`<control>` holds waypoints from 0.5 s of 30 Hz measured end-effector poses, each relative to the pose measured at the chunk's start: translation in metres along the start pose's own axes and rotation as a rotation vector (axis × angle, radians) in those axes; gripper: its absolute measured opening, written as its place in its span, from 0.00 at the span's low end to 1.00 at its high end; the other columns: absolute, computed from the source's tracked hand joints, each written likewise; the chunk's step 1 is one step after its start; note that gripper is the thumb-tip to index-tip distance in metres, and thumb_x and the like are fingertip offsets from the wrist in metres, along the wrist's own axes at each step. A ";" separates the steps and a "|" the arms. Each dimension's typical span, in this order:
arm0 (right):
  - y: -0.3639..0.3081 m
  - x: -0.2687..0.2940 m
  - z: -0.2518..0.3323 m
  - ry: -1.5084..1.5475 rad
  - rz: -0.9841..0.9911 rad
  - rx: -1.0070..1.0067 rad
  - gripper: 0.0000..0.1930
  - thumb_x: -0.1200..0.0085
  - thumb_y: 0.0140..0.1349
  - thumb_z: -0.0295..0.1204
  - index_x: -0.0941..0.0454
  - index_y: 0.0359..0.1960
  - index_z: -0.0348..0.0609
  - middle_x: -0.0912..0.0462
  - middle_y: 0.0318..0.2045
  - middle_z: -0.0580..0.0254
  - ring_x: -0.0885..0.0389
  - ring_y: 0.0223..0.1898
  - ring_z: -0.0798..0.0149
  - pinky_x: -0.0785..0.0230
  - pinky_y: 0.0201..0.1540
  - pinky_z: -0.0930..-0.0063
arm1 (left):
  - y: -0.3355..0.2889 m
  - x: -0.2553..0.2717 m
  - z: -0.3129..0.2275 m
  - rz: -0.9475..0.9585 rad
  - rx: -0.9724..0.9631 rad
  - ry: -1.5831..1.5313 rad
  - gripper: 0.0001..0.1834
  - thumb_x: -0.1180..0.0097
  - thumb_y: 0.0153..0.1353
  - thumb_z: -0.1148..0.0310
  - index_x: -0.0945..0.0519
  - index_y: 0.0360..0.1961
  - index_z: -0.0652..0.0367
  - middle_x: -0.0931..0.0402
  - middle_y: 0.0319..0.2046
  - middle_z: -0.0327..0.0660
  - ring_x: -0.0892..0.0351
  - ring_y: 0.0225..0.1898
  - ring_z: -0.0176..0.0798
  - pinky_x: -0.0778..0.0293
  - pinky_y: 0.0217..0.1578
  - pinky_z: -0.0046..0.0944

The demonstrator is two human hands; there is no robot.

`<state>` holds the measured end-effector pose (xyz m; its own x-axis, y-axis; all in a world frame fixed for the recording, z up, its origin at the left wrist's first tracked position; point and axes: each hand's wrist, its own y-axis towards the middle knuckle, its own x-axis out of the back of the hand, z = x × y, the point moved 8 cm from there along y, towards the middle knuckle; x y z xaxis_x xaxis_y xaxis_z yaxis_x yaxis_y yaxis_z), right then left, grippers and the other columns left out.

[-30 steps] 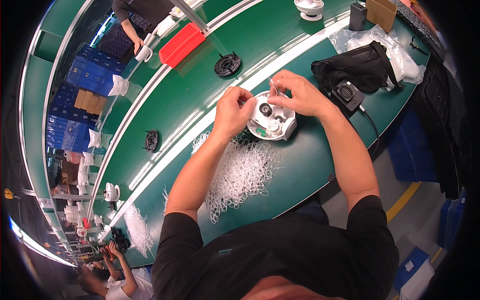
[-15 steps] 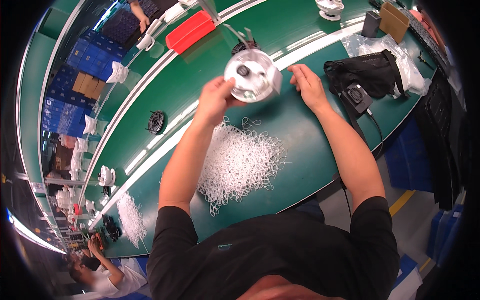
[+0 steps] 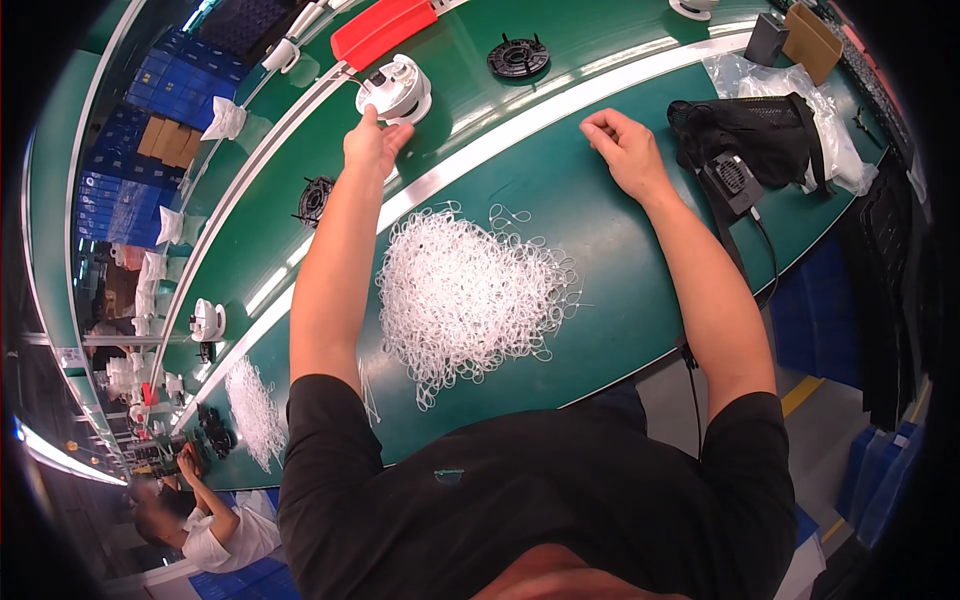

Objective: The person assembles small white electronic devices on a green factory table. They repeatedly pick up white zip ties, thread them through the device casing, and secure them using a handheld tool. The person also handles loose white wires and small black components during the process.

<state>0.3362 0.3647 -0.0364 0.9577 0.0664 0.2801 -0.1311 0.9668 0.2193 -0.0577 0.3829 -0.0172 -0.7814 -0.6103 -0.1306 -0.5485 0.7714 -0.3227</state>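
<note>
White plastic makes up the one round housing at the left hand; it sits on the green strip beyond the white rail, far and to the left, just nearer than one red bin. Two hands of the wearer are in view. The left is partly open, thumb and fingers parted, its fingertips at the housing's near edge; I cannot tell whether they press on it. The right hand hangs over the near green surface, half open with the fingers loosely bent, and nothing shows in it.

Two black ring-shaped bases are plain to see on the green strip: one right of the housing, the other nearer and to the left, beside the left forearm. Two more white units stand on that strip, one at the far right, cut by the picture's edge, and one at the left.

Two heaps of white looped ties lie on the near surface: a large heap between the forearms and a smaller heap well to the left; the loops are too many to count. At the right are one black mesh bag, one black grilled device with a cable, one clear plastic bag, one dark upright box and one brown carton. One co-worker in a white shirt sits at the near left.
</note>
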 end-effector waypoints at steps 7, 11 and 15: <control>-0.001 -0.003 0.004 -0.010 0.025 0.017 0.12 0.43 0.65 0.35 0.18 0.39 0.38 0.15 0.29 0.63 0.21 0.29 0.72 0.29 0.36 0.75 | -0.160 -0.078 0.036 0.812 -0.630 1.111 0.10 0.34 0.60 0.68 0.19 0.38 0.62 0.18 0.31 0.36 0.20 0.31 0.31 0.24 0.33 0.34; -0.001 0.000 0.002 -0.006 0.029 0.024 0.12 0.43 0.65 0.35 0.18 0.40 0.38 0.15 0.29 0.63 0.21 0.30 0.72 0.29 0.37 0.75 | -0.209 -0.104 0.044 0.884 -0.869 1.439 0.11 0.33 0.55 0.68 0.18 0.38 0.59 0.17 0.33 0.44 0.17 0.35 0.48 0.24 0.37 0.44; -0.001 -0.001 0.005 -0.009 0.034 0.053 0.11 0.43 0.66 0.35 0.18 0.40 0.38 0.15 0.31 0.64 0.21 0.30 0.72 0.28 0.37 0.75 | -0.206 -0.104 0.055 0.913 -0.809 1.523 0.11 0.33 0.54 0.69 0.18 0.38 0.60 0.17 0.33 0.45 0.17 0.36 0.49 0.24 0.37 0.45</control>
<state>0.3342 0.3628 -0.0317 0.9501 0.0970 0.2966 -0.1775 0.9496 0.2582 0.1530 0.2774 0.0111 -0.1836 0.2547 0.9494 0.4664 0.8728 -0.1440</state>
